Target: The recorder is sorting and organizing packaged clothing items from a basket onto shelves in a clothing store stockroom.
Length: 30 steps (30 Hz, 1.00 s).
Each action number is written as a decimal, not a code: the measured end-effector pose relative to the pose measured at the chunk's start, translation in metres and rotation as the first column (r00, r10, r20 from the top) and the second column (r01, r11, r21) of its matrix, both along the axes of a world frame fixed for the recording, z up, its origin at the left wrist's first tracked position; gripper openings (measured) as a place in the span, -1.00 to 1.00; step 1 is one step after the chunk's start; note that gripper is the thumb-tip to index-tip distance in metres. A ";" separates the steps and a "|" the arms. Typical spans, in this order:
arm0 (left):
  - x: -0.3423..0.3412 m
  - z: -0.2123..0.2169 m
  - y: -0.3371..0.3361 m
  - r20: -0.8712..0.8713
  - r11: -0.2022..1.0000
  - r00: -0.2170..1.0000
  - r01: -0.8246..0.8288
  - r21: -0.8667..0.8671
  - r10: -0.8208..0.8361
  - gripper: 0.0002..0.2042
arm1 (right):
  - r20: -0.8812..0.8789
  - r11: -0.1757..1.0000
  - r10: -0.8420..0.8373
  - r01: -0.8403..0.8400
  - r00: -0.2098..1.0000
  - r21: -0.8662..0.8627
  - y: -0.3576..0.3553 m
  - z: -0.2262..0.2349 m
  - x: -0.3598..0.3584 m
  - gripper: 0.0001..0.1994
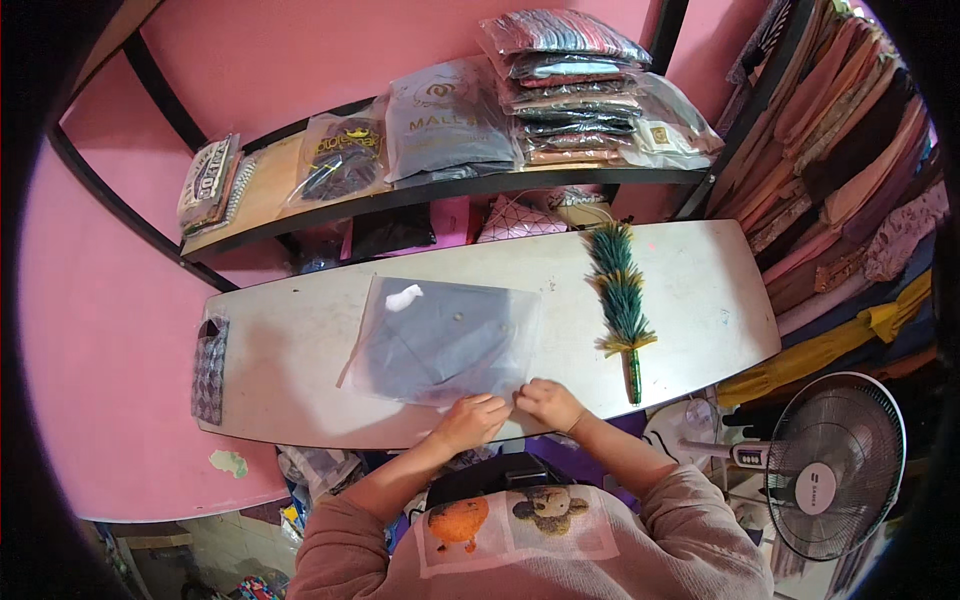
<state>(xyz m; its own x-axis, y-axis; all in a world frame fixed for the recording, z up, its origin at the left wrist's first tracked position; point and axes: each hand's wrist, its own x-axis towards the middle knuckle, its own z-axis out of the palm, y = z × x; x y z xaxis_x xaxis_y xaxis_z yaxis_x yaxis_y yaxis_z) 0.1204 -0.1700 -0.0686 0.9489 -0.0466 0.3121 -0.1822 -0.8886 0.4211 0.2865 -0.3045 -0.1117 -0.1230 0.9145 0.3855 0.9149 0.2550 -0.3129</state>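
A clear plastic bag (525, 318) lies flat on the white table, with a folded blue-grey garment (425, 345) inside it. A small white patch shows at the bag's far left corner. My left hand (472, 421) is closed at the bag's near edge, its fingers curled onto the plastic. Just to its right, my right hand (550, 404) is closed in a pinch at the near right corner of the bag. What lies between the fingertips is mostly hidden by the knuckles.
On the white table (690, 300) lie a green feather duster (622, 290) to the right and a checkered phone-like item (209, 372) at the left end. Packaged garments (450, 120) fill a shelf behind. Hanging clothes (850, 170) and a standing fan (835, 465) are at the right.
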 end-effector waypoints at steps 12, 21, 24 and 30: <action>-0.094 0.131 0.071 0.280 0.768 0.715 -0.593 -0.243 0.641 -0.90 | -0.230 0.959 -0.220 0.253 0.948 0.127 0.041 0.060 0.071 -0.92; 0.013 0.255 0.144 0.386 0.605 0.475 -0.506 -0.615 0.791 -0.88 | -0.803 0.991 -0.132 0.080 0.581 -0.105 0.033 0.144 -0.014 -0.89; 0.073 0.202 0.196 0.260 0.828 0.797 -0.463 -0.316 0.545 -0.78 | -0.869 0.929 -0.329 0.291 0.369 -0.228 0.039 0.107 -0.003 -0.83; 0.042 0.072 0.127 0.038 0.781 0.838 -0.489 -0.389 0.544 -0.50 | -0.170 0.530 -0.848 0.806 0.502 -0.263 -0.049 0.013 0.070 -0.52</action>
<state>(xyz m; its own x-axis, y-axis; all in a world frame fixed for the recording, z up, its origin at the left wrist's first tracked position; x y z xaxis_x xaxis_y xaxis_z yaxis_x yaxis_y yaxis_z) 0.1621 -0.0430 0.0035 0.7428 0.5757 0.3419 0.1799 -0.6634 0.7264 0.3564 -0.3539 -0.0986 0.7960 0.5873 0.1461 0.5670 -0.6392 -0.5196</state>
